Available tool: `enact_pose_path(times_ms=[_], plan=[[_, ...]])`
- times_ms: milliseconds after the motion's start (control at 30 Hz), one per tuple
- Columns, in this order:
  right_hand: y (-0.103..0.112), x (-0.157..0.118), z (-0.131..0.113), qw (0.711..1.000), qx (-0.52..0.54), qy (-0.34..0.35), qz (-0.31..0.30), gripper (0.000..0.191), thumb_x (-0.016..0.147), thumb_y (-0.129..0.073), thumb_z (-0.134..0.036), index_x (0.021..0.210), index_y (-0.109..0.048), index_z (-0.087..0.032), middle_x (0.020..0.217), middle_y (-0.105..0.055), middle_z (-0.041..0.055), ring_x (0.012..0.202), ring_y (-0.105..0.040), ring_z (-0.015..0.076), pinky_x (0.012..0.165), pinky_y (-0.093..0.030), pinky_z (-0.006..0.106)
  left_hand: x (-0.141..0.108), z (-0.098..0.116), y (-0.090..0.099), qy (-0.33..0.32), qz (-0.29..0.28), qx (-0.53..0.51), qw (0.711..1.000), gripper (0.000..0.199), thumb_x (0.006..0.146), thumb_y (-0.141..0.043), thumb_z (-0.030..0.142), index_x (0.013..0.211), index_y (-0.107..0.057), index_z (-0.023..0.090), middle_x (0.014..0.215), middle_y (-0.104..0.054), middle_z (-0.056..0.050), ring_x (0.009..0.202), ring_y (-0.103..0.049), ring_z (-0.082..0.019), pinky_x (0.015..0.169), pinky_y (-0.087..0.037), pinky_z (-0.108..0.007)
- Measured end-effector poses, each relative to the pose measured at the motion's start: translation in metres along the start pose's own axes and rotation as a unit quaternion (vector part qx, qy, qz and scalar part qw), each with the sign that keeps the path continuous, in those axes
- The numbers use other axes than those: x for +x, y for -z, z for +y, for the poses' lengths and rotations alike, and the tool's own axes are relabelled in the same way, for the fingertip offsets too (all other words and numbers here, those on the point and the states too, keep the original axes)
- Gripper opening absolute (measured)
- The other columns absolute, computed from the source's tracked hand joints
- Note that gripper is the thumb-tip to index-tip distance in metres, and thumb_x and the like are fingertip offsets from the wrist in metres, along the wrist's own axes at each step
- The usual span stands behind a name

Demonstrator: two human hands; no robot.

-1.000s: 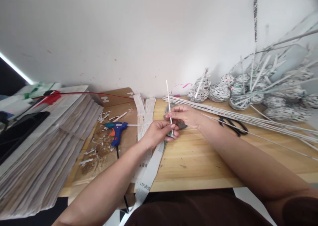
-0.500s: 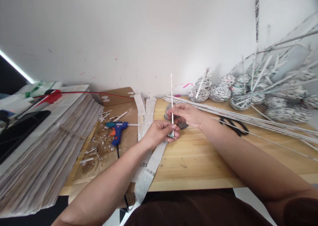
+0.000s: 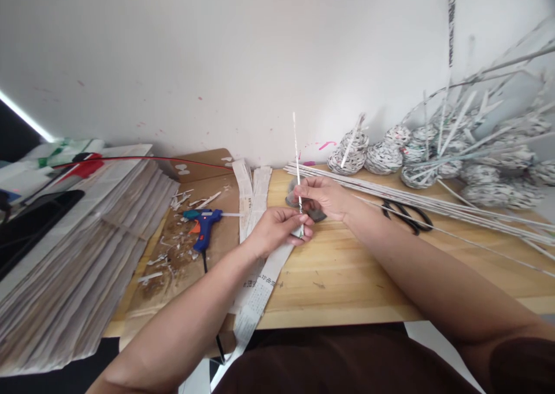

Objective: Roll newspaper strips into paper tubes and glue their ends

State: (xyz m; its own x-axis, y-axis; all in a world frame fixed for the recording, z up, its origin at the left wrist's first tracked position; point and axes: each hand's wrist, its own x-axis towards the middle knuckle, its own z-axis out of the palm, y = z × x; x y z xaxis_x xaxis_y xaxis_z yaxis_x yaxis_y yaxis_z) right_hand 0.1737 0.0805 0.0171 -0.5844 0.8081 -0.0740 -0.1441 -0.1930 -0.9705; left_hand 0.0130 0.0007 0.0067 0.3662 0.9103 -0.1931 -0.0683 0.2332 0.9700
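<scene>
My left hand (image 3: pixel 284 226) is closed on a newspaper strip (image 3: pixel 264 281), pinching its upper end between thumb and fingers. From there the strip runs down over the table's front edge. A thin rolled paper tube (image 3: pixel 296 145) rises from the pinched end, nearly upright and leaning slightly left. Just above the left hand, my right hand (image 3: pixel 321 197) pinches this tube between thumb and fingers. Behind the right hand lies a grey object (image 3: pixel 319 215), mostly hidden, so its kind cannot be made out. More newspaper strips (image 3: pixel 260 189) lie left of the hands.
A blue glue gun (image 3: pixel 207 229) lies on cardboard (image 3: pixel 186 290) among paper scraps. Stacked newspaper strips (image 3: pixel 99 249) stand at the left. On the right are long paper tubes (image 3: pixel 403 199), black scissors (image 3: pixel 407 216) and several woven paper shapes (image 3: pixel 384 158) against the wall.
The paper tube's top has moved slightly up and left, and it now leans more. Both hands keep their pinch, and the newspaper strip below has shifted a little.
</scene>
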Motion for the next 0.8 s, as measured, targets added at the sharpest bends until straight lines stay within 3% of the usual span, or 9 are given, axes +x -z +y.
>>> enact_pose_path(times_ms=[200, 400, 567, 700, 800], plan=[[0.0014, 0.0009, 0.0011, 0.998, -0.033, -0.018, -0.058, 0.029, 0.07, -0.078, -0.04, 0.08, -0.068, -0.014, 0.075, -0.068, 0.004, 0.057, -0.059, 0.0104, 0.051, -0.047, 0.022, -0.0009, 0.002, -0.0005, 0.002, 0.011, 0.009, 1.0, 0.039, 0.078, -0.068, 0.046, 0.091, -0.069, 0.009, 0.078, -0.069, -0.01, 0.071, -0.067, -0.016, 0.061, -0.053, -0.025], [0.001, 0.0026, 0.0036, 1.0, -0.01, 0.024, 0.013, 0.028, 0.067, -0.08, -0.038, 0.07, -0.066, -0.014, 0.071, -0.066, 0.0019, 0.056, -0.055, 0.0078, 0.05, -0.044, 0.019, -0.0016, 0.0037, -0.0016, 0.006, 0.001, 0.015, 1.0, 0.04, 0.078, -0.068, 0.046, 0.091, -0.07, 0.009, 0.078, -0.069, -0.009, 0.072, -0.066, -0.016, 0.061, -0.053, -0.025], [0.0043, 0.0031, 0.0041, 0.998, -0.022, -0.011, -0.058, 0.031, 0.068, -0.079, -0.042, 0.08, -0.068, -0.015, 0.074, -0.067, 0.0036, 0.056, -0.058, 0.0102, 0.05, -0.045, 0.022, -0.0007, 0.002, 0.0005, 0.004, -0.004, 0.015, 1.0, 0.04, 0.077, -0.068, 0.047, 0.091, -0.07, 0.01, 0.078, -0.069, -0.009, 0.072, -0.067, -0.016, 0.062, -0.054, -0.026], [-0.0004, 0.0045, 0.0026, 0.998, -0.043, 0.037, 0.016, 0.034, 0.068, -0.077, -0.046, 0.069, -0.062, -0.015, 0.069, -0.064, 0.0016, 0.055, -0.054, 0.0092, 0.051, -0.042, 0.022, 0.0, -0.0001, 0.0025, 0.004, -0.009, 0.017, 1.0, 0.039, 0.078, -0.068, 0.047, 0.093, -0.07, 0.01, 0.08, -0.07, -0.01, 0.074, -0.067, -0.017, 0.063, -0.054, -0.026], [0.0016, 0.0036, -0.003, 0.966, -0.206, 0.114, 0.108, 0.042, 0.079, -0.061, -0.057, 0.071, -0.064, -0.016, 0.072, -0.065, 0.0054, 0.065, -0.058, 0.0155, 0.058, -0.043, 0.027, 0.0007, -0.0018, 0.0043, -0.007, -0.008, 0.006, 1.0, 0.038, 0.08, -0.066, 0.046, 0.093, -0.069, 0.01, 0.078, -0.069, -0.009, 0.072, -0.066, -0.016, 0.063, -0.053, -0.025]])
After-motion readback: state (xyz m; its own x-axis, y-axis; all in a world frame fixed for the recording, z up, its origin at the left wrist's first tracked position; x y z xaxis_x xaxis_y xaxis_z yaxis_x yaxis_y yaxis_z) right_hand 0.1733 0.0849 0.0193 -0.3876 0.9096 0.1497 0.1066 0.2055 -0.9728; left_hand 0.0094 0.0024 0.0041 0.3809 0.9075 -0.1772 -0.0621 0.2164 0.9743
